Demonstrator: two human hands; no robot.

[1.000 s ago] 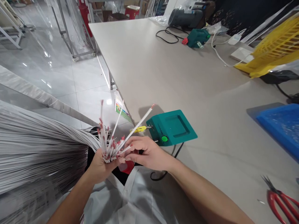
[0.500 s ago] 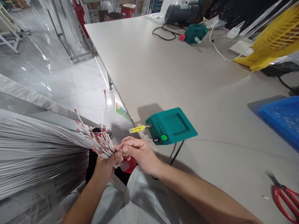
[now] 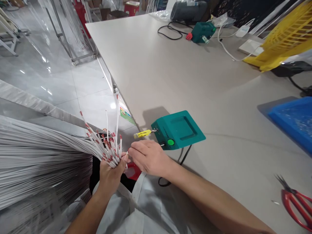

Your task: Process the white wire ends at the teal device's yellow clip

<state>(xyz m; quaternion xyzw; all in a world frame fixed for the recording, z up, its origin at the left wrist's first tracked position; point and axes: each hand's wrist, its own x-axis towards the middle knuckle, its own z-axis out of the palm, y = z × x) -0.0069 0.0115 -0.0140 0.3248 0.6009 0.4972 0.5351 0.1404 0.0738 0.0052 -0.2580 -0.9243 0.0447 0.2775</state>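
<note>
A bundle of white wires (image 3: pixel 110 152) with reddish stripped ends is wrapped in my left hand (image 3: pixel 110 174), the ends fanning upward beyond the thumb. My right hand (image 3: pixel 148 157) meets it at the left thumb, its fingertips pinched on the end of one wire (image 3: pixel 127 153); the exact grip is partly hidden by the fingers. Just beyond my right hand, at the table edge, sits a green box-shaped device (image 3: pixel 179 130) with a green button and a dished top. From its side sticks out a yellow-sleeved piece (image 3: pixel 142 133) on a metal stem.
Long white wires (image 3: pixel 36 159) hang over a rack at the left. On the table (image 3: pixel 170 71) are red-handled scissors (image 3: pixel 294 201), a blue tray (image 3: pixel 294 120), a yellow basket (image 3: pixel 285 39) and a second green device (image 3: pixel 202 32) with cables. A red stool (image 3: pixel 134 171) is below.
My right hand has turned over, back now uppermost, while staying at the left thumb. The wire ends in my left hand have shifted and stand more upright. The view has shifted slightly.
</note>
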